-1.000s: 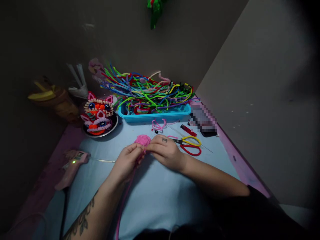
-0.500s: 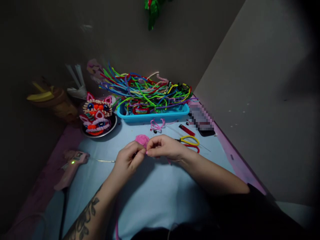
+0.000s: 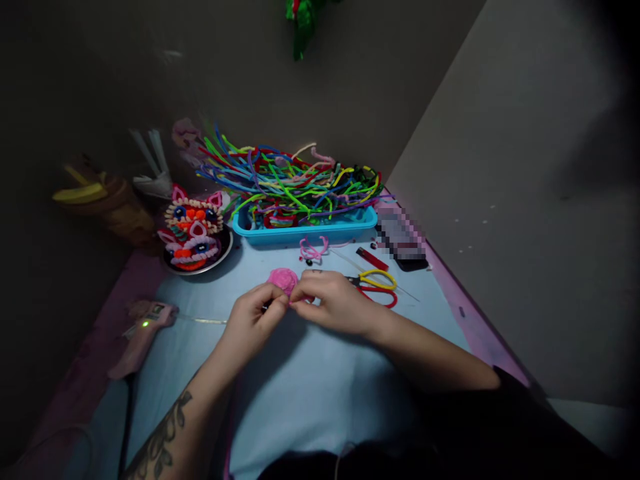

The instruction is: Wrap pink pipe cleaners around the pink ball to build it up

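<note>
Over the middle of the table, a round pink piece of coiled pipe cleaner [image 3: 283, 281] shows just beyond my fingertips. My left hand [image 3: 257, 317] is closed, thumb and forefinger pinching the near side of this piece. From the right, my right hand [image 3: 330, 300] meets it with fingers curled and pinched at the same spot, so the two sets of fingertips nearly touch. The exact bit between the fingers is mostly hidden. Scissors [image 3: 379, 280] with one yellow and one red handle lie right behind my right hand.
A blue tray [image 3: 305, 235] heaped with colourful pipe cleaners [image 3: 300, 180] stands at the back. Left of it, a bowl [image 3: 210, 268] holds fuzzy animal heads [image 3: 195, 230]. A pink glue gun [image 3: 143, 340] lies left, a red lighter [image 3: 373, 259] and a phone [image 3: 403, 240] right.
My right hand has turned slightly, its knuckles rolling over, and more of the scissors shows. The pink piece stays between both hands.
</note>
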Tool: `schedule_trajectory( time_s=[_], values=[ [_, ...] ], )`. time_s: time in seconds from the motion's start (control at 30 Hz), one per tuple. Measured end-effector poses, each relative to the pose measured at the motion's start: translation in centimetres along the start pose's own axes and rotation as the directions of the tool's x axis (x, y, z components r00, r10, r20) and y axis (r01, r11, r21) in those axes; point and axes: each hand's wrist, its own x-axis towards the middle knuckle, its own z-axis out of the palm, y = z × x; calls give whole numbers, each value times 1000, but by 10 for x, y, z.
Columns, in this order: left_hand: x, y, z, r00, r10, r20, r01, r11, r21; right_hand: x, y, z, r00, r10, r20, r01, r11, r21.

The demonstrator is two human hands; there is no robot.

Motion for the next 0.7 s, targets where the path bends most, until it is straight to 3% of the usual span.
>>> schedule_trajectory(
  time_s=[0.1,0.2,0.27,0.33,0.4,0.5,0.6,0.7],
  values=[
    [1,-4,2,994,-112,18,114,984,-136,-3,0,2,989,-147,0,144,968,-207],
    [0,-6,2,989,-151,7,149,969,-198,-3,0,2,984,-176,-28,164,957,-240],
    [-1,-4,0,995,-86,-42,80,989,-120,0,0,1,994,-83,-71,74,990,-118],
    [-2,-2,-3,995,60,-76,-58,998,29,3,0,-1,995,100,-18,-98,988,117],
    [-3,-2,-6,973,226,-56,-215,964,155,5,1,-4,948,261,181,-312,871,379],
    [-5,-4,-9,921,390,24,-386,898,212,6,4,-4,834,347,429,-551,569,610],
    [-5,-6,-10,875,476,81,-481,845,232,5,5,-1,766,404,500,-632,335,699],
    [-4,-8,-10,845,525,101,-531,805,263,5,6,4,756,425,498,-621,226,750]
  ],
)
